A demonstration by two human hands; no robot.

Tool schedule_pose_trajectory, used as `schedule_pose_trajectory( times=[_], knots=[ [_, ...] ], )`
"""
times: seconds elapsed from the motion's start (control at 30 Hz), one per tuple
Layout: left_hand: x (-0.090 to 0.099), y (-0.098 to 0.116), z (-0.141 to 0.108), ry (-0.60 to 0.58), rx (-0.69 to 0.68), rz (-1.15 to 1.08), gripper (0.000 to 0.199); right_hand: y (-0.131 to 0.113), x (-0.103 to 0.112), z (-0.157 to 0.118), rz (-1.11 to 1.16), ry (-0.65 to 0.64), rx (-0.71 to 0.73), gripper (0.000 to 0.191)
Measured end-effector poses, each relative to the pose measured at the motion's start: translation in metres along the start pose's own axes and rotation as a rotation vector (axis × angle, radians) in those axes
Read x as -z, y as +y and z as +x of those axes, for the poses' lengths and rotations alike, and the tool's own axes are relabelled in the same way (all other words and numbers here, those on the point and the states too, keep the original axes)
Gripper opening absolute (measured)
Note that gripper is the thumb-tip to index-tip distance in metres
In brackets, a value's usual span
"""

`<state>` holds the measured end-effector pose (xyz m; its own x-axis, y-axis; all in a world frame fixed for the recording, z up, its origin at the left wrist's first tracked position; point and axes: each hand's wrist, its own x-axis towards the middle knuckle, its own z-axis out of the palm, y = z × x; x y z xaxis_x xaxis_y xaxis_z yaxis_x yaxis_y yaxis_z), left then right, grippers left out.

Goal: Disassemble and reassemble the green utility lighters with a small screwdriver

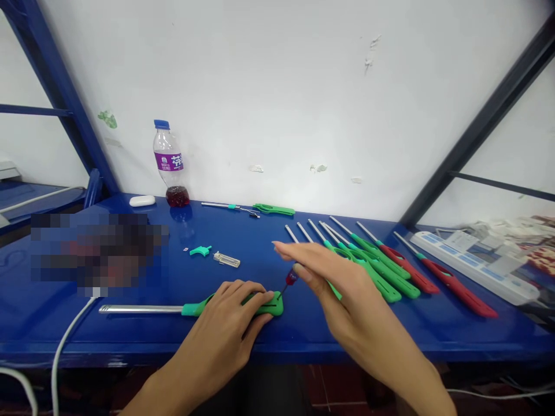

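A green lighter with a long metal tube lies flat near the table's front edge, its tube pointing left. My left hand is closed over its green handle, fingers pressing the handle's right end. My right hand holds a small screwdriver with a dark red grip, its thumb at the grip and its palm above. The screwdriver is tilted, and its tip meets the right end of the green handle. Behind my left hand lie a teal trigger piece and a clear fuel tank.
Several green lighters and red lighters lie at right beside a white power strip. At the back are a bottle, a white case, a green shell and a metal tube. A white cable runs at left.
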<state>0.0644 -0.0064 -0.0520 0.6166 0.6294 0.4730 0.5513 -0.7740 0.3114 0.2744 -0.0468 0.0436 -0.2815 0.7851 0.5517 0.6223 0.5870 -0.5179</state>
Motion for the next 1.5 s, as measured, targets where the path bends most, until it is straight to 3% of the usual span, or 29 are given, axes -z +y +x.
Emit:
schedule_pose_trajectory(
  times=[0.07, 0.2, 0.4, 0.6, 0.8, 0.97, 1.17, 1.33, 1.5],
  knots=[
    [-0.001, -0.001, 0.0, 0.005, 0.001, 0.006, 0.026, 0.0, -0.001, 0.0, 0.001, 0.012, 0.0, 0.044],
    [-0.003, -0.002, 0.0, 0.028, 0.002, 0.007, 0.026, 0.002, -0.004, 0.001, -0.191, 0.156, -0.048, 0.017],
    [-0.002, -0.002, 0.002, 0.01, 0.011, -0.004, 0.026, 0.0, 0.004, -0.004, -0.002, -0.021, -0.025, 0.04],
    [0.0, -0.001, 0.002, 0.004, 0.008, -0.001, 0.026, 0.001, -0.009, 0.003, -0.179, 0.154, -0.054, 0.014],
    [0.0, -0.001, 0.002, -0.002, 0.012, -0.001, 0.024, -0.001, -0.002, 0.0, 0.05, 0.027, -0.001, 0.039],
    [0.0, -0.001, 0.002, -0.014, 0.02, -0.005, 0.024, 0.006, -0.004, 0.003, -0.121, 0.16, -0.062, 0.013],
    [-0.001, -0.001, 0.002, -0.006, 0.009, -0.001, 0.027, 0.007, 0.002, -0.005, -0.018, 0.021, -0.046, 0.042],
    [-0.002, -0.002, 0.002, 0.009, 0.009, 0.006, 0.027, 0.008, -0.005, 0.001, -0.217, 0.148, -0.094, 0.018],
    [-0.001, -0.001, 0.001, 0.007, 0.002, -0.001, 0.028, 0.004, 0.0, -0.003, -0.091, 0.008, -0.045, 0.041]
  ],
)
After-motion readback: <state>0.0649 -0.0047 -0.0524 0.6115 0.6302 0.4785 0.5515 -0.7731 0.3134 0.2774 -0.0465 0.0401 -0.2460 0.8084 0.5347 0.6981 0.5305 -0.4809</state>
